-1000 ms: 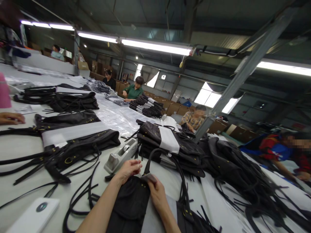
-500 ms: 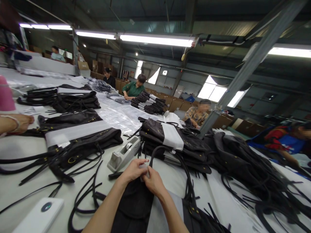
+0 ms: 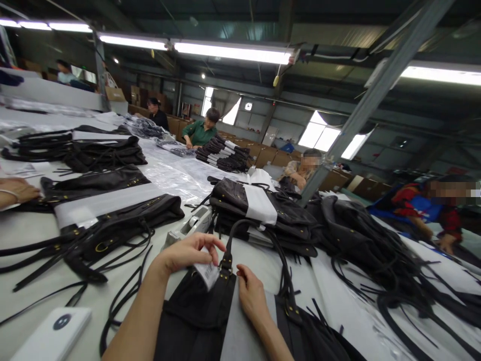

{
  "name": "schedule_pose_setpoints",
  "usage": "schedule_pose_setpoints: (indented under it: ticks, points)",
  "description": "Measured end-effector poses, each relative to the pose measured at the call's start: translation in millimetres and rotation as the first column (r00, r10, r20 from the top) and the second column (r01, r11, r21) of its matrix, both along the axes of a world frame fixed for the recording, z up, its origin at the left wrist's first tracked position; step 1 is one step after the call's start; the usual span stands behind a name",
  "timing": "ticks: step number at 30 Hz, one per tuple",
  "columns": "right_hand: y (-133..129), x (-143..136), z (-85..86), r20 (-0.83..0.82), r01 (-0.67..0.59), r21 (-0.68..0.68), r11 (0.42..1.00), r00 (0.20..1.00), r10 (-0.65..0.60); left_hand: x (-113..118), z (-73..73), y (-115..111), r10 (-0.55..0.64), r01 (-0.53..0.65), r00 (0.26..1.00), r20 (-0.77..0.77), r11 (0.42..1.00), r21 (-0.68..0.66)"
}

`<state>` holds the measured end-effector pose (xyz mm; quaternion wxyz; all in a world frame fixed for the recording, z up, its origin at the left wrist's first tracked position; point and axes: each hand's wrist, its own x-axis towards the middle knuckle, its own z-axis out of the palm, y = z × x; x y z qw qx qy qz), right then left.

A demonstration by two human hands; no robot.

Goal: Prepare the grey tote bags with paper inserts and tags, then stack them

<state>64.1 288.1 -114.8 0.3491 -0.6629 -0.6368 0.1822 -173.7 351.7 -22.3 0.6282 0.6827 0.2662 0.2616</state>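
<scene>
A black handbag (image 3: 195,321) with a pale wrap band (image 3: 240,326) lies in front of me. Its handle (image 3: 235,233) rises from a buckled strap. My left hand (image 3: 195,253) hovers left of the handle base, fingers curved and apart. Just under its thumb hangs a clear-looking tag with print (image 3: 208,275), its upper end partly hidden by the fingers. My right hand (image 3: 251,293) rests over the wrap band, right of the handle base. Its fingers are slightly bent, with nothing visible in them.
A tape dispenser (image 3: 188,228) stands behind my left hand. Stacked black bags (image 3: 263,210) lie beyond, more bags (image 3: 124,215) to the left. A white device (image 3: 52,336) sits front left. Another person's hand (image 3: 18,192) is at the left edge; several people work farther off.
My hands were together at the handle base; they have moved apart, left up and leftward, right a little to the right. The tag now hangs in plain sight. The view has shifted slightly.
</scene>
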Motion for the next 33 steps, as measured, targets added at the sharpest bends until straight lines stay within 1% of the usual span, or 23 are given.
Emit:
schedule_pose_setpoints:
  ticks: [1, 2, 3, 4, 6, 7, 8, 9, 11, 13, 16, 17, 19, 21, 22, 24, 25, 27, 28, 29, 31, 32, 33]
  points:
    - [-1, 0, -5.2, 0.002, 0.003, 0.021, 1.0, 1.0, -0.003, -2, 4.7, -4, -0.117, 0.117, 0.993, 0.023, 0.992, -0.04]
    - [-3, 0, -9.3, 0.004, 0.008, 0.038, 0.999, 1.0, -0.009, -3, 7.0, -7, -0.179, 0.179, 0.984, 0.013, 0.982, -0.063]
    - [-3, 0, -12.1, 0.005, 0.013, 0.049, 0.999, 1.0, -0.014, -3, 6.9, -8, -0.199, 0.197, 0.98, -0.025, 0.977, -0.078]
    - [-4, 0, -13.7, 0.006, 0.017, 0.053, 0.998, 1.0, -0.018, -4, 5.1, -7, -0.182, 0.174, 0.979, -0.089, 0.98, -0.093]
    - [-5, 1, -14.2, 0.009, 0.019, 0.06, 0.998, 1.0, -0.02, -4, -0.2, -5, -0.107, 0.077, 0.963, -0.248, 0.989, -0.126]
    - [-6, 1, -13.9, 0.014, 0.017, 0.067, 0.998, 1.0, -0.018, -4, -1.7, -5, -0.089, 0.049, 0.951, -0.295, 0.989, -0.141]
    - [-7, 1, -13.6, 0.022, 0.014, 0.077, 0.997, 1.0, -0.016, -4, -1.5, -5, -0.092, 0.049, 0.951, -0.294, 0.988, -0.149]
    - [-7, 1, -13.6, 0.03, 0.012, 0.088, 0.996, 0.999, -0.014, -4, 0.6, -7, -0.112, 0.078, 0.962, -0.248, 0.987, -0.144]
    - [-7, 0, -14.8, 0.039, 0.016, 0.101, 0.995, 0.999, -0.02, -4, 8.8, -14, -0.19, 0.18, 0.976, -0.104, 0.979, -0.098]
    - [-7, -1, -16.3, 0.024, 0.027, 0.102, 0.994, 0.999, -0.029, -1, 17.6, -20, -0.235, 0.232, 0.971, -0.05, 0.97, -0.068]
    - [-7, 1, -13.7, -0.042, 0.053, 0.106, 0.993, 0.998, -0.049, 5, 22.2, -24, -0.188, 0.177, 0.974, -0.128, 0.98, -0.091]
    - [-8, 4, -10.4, -0.052, 0.054, 0.116, 0.992, 0.997, -0.049, 7, 21.5, -24, -0.162, 0.15, 0.975, -0.15, 0.985, -0.091]
    - [-13, 12, 0.4, -0.009, 0.03, 0.152, 0.988, 1.0, -0.029, 11, 19.6, -24, -0.141, 0.127, 0.976, -0.164, 0.988, -0.092]
    - [-24, 22, 14.4, 0.075, 0.015, 0.181, 0.983, 0.997, -0.029, 14, 19.8, -25, -0.162, 0.145, 0.975, -0.15, 0.982, -0.119]
    - [-31, 26, 21.4, 0.1, 0.031, 0.178, 0.983, 0.994, -0.05, 15, 21.1, -27, -0.178, 0.159, 0.974, -0.14, 0.977, -0.14]
    - [-49, 32, 32.7, 0.094, 0.089, 0.125, 0.988, 0.99, -0.101, 15, 26.3, -34, -0.223, 0.2, 0.967, -0.121, 0.964, -0.177]
    - [-60, 33, 36.1, 0.076, 0.103, 0.08, 0.991, 0.991, -0.109, 15, 29.8, -38, -0.256, 0.233, 0.961, -0.107, 0.954, -0.188]
    - [-80, 33, 38.1, 0.047, 0.076, 0.001, 0.997, 0.996, -0.076, 12, 38.0, -48, -0.308, 0.293, 0.95, -0.057, 0.939, -0.181]
    - [-90, 34, 37.0, 0.045, 0.057, -0.023, 0.998, 0.997, -0.055, 10, 42.4, -52, -0.306, 0.299, 0.952, -0.024, 0.941, -0.157]
    - [-99, 34, 35.1, 0.053, 0.051, -0.036, 0.998, 0.997, -0.049, 7, 46.9, -56, -0.278, 0.277, 0.96, 0.007, 0.953, -0.121]
    - [-112, 38, 30.3, 0.096, 0.109, -0.046, 0.993, 0.99, -0.104, 3, 55.2, -60, -0.169, 0.17, 0.985, 0.035, 0.985, -0.039]
    - [-117, 40, 28.3, 0.12, 0.161, -0.054, 0.985, 0.981, -0.154, 2, 58.4, -60, -0.122, 0.122, 0.992, 0.013, 0.993, -0.002]
    - [-120, 43, 26.9, 0.139, 0.216, -0.066, 0.974, 0.969, -0.206, 3, 60.3, -59, -0.1, 0.102, 0.994, -0.034, 0.994, 0.034]
